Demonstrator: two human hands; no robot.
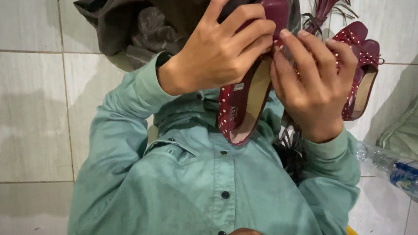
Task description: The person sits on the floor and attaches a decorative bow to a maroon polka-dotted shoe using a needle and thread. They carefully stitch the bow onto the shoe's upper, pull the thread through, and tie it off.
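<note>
Left hand (217, 54) and right hand (313, 83), fingertips meeting, both clasp a maroon dotted flat shoe (243, 100) held between them; its matching shoe (362, 78) lies just beyond the right hand.

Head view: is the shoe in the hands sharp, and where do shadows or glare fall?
Head view: the maroon dotted shoe and both hands, left hand and right hand, are sharp; soft shadows lie on the tiled floor at left; the plastic bottle shows mild glare.
</note>
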